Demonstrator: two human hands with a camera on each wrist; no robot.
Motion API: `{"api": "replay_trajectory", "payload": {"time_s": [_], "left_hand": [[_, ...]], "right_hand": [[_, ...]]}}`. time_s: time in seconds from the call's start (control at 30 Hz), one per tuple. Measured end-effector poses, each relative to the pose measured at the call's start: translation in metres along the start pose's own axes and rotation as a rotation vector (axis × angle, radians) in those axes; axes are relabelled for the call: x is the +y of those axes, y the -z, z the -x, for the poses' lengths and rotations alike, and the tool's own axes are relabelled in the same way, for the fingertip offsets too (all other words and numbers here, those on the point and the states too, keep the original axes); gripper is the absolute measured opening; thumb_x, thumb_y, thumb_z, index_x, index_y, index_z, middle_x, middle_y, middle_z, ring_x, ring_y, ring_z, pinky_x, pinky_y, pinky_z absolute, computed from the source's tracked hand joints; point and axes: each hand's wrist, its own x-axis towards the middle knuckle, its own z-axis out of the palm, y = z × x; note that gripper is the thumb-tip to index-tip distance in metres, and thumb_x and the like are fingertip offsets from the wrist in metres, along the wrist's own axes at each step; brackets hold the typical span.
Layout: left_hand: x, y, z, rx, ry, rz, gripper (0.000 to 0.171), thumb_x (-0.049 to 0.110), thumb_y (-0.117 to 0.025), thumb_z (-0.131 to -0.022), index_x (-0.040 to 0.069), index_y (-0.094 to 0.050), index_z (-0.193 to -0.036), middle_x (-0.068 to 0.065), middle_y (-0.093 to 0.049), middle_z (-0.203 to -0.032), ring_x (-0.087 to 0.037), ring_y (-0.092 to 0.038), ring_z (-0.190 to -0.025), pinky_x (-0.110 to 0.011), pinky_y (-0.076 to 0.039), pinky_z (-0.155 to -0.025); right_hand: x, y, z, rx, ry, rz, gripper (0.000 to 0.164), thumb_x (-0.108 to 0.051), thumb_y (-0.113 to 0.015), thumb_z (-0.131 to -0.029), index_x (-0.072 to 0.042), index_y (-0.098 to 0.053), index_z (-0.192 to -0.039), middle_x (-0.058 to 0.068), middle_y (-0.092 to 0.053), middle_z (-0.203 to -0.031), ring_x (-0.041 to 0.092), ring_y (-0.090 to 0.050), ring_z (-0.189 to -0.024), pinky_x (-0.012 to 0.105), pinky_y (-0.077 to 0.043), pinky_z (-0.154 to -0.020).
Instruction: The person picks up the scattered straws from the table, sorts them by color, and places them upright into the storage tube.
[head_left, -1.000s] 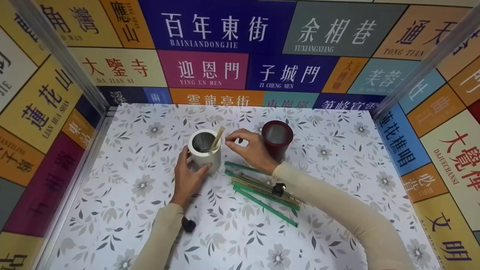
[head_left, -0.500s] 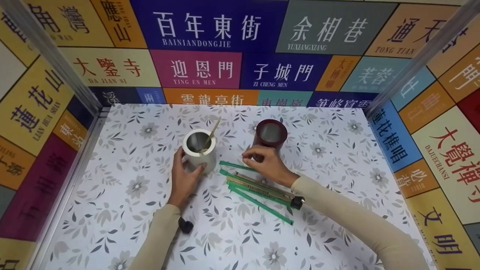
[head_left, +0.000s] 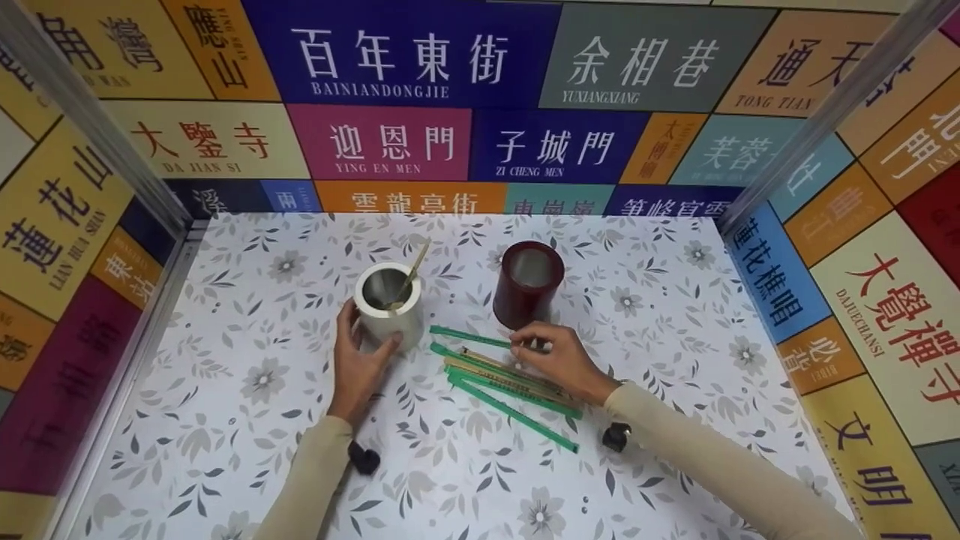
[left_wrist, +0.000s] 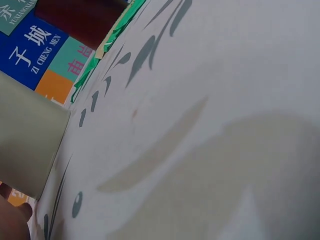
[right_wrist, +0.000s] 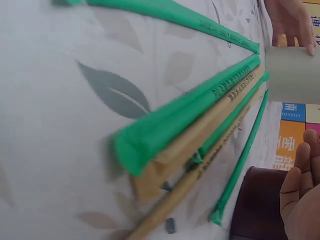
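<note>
My left hand [head_left: 358,367] holds the white cup [head_left: 390,322] upright on the table, fingers and thumb round its lower side. A tan straw [head_left: 414,271] leans inside that cup, its upper end above the rim. Beneath my right hand [head_left: 559,360] lies a loose bunch of paper-wrapped straws, some green [head_left: 514,412], some brown [right_wrist: 200,122]. The right fingers [right_wrist: 300,175] are loosely curled, with nothing visible in them, close to the end of the uppermost green straw [head_left: 469,335]. Behind this hand stands a dark red cup [head_left: 527,289], upright.
White floral paper covers the table [head_left: 262,465]. Colourful panels with printed characters [head_left: 375,142] wall in the back and both sides, with metal posts [head_left: 112,127] at the corners. Both wrists carry a small black camera [head_left: 364,457].
My right hand has drawn away from the white cup, rightward and toward me, down to the straws. The tan straw now leans in the cup untouched. My left hand keeps its hold.
</note>
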Motion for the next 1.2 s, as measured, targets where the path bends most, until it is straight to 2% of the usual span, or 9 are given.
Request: {"api": "replay_trajectory", "payload": {"time_s": [0.1, 0.2, 0.33, 0.47, 0.6, 0.77, 0.97, 1.2], "left_hand": [[-0.002, 0.000, -0.001, 0.000, -0.015, -0.005, 0.103, 0.011, -0.095, -0.088, 0.014, -0.034, -0.171, -0.007, -0.041, -0.170, -0.026, -0.034, -0.161, -0.043, -0.026, -0.136], [-0.002, -0.001, -0.001, 0.001, -0.019, -0.013, 0.106, 0.014, -0.097, -0.087, 0.017, -0.033, -0.172, -0.005, -0.039, -0.172, -0.025, -0.032, -0.163, -0.042, -0.025, -0.136], [-0.001, -0.001, -0.002, 0.011, -0.018, -0.017, 0.108, 0.013, -0.097, -0.087, 0.016, -0.032, -0.173, -0.007, -0.036, -0.175, -0.029, -0.030, -0.164, -0.045, -0.026, -0.136], [0.003, -0.001, -0.002, 0.035, -0.026, -0.038, 0.105, 0.010, -0.096, -0.087, 0.013, -0.036, -0.172, -0.010, -0.040, -0.173, -0.031, -0.034, -0.162, -0.049, -0.029, -0.135], [0.002, -0.002, -0.003, 0.045, -0.027, -0.055, 0.102, 0.008, -0.096, -0.087, 0.014, -0.039, -0.171, -0.010, -0.045, -0.170, -0.030, -0.039, -0.159, -0.048, -0.033, -0.133], [-0.001, -0.002, -0.006, 0.044, -0.036, -0.058, 0.102, 0.011, -0.098, -0.085, 0.014, -0.041, -0.170, -0.010, -0.049, -0.166, -0.029, -0.044, -0.156, -0.044, -0.037, -0.132], [0.000, -0.001, -0.006, 0.044, -0.046, -0.059, 0.102, 0.013, -0.098, -0.086, 0.016, -0.041, -0.171, -0.010, -0.050, -0.165, -0.027, -0.045, -0.155, -0.042, -0.038, -0.131], [-0.002, -0.003, -0.003, 0.037, -0.034, -0.053, 0.102, 0.014, -0.097, -0.086, 0.017, -0.040, -0.171, -0.010, -0.048, -0.166, -0.028, -0.043, -0.157, -0.042, -0.037, -0.131]], "right_hand": [[0.006, 0.001, 0.008, -0.009, -0.043, 0.005, 0.021, -0.010, -0.082, -0.101, 0.001, -0.082, -0.118, 0.014, -0.080, -0.117, 0.019, -0.071, -0.104, 0.036, -0.060, -0.090], [0.010, 0.001, 0.014, -0.023, -0.062, 0.009, 0.020, -0.010, -0.082, -0.101, 0.000, -0.082, -0.119, 0.014, -0.079, -0.119, 0.022, -0.072, -0.108, 0.039, -0.060, -0.093], [0.017, -0.002, 0.020, -0.024, -0.043, 0.015, 0.017, -0.008, -0.083, -0.100, -0.002, -0.083, -0.116, 0.011, -0.080, -0.115, 0.025, -0.073, -0.106, 0.031, -0.060, -0.093], [0.025, -0.006, 0.022, -0.010, -0.004, 0.058, 0.015, -0.006, -0.084, -0.098, -0.006, -0.085, -0.114, 0.005, -0.079, -0.110, 0.025, -0.074, -0.104, 0.024, -0.058, -0.095], [0.030, -0.006, 0.024, -0.009, 0.064, 0.162, 0.015, -0.003, -0.086, -0.096, -0.007, -0.085, -0.111, 0.003, -0.078, -0.106, 0.024, -0.072, -0.102, 0.026, -0.057, -0.094], [0.032, -0.003, 0.025, -0.054, 0.146, 0.310, 0.012, -0.004, -0.083, -0.098, -0.008, -0.085, -0.110, 0.001, -0.076, -0.106, 0.018, -0.067, -0.102, 0.034, -0.058, -0.093], [0.026, 0.000, 0.021, -0.121, 0.178, 0.466, 0.011, -0.011, -0.082, -0.101, -0.009, -0.085, -0.111, 0.000, -0.073, -0.105, 0.017, -0.063, -0.098, 0.039, -0.058, -0.088], [0.013, 0.002, 0.017, -0.193, 0.206, 0.716, 0.005, -0.015, -0.082, -0.100, -0.011, -0.086, -0.100, 0.001, -0.071, -0.097, 0.021, -0.060, -0.090, 0.041, -0.057, -0.080]]}}
